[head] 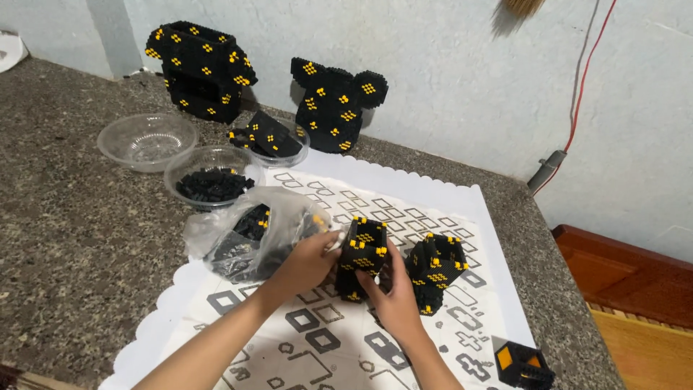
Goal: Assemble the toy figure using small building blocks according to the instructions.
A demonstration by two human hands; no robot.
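Observation:
Both hands grip a tall black block piece with yellow studs point(361, 256) that stands on a white patterned mat point(426, 198). My left hand point(307, 261) holds its left side and my right hand point(395, 297) holds its lower right side. A second black and yellow block piece point(435, 269) stands just right of it, close to my right hand. A clear plastic bag of black bricks point(254, 235) lies against my left hand.
Two large black and yellow builds point(202, 68) point(336, 102) stand by the wall. Three clear bowls sit behind the bag: one nearly bare point(146, 141), one with black bricks point(211, 177), one with a built piece point(271, 137). A small black and orange piece point(523, 363) lies near the counter's edge.

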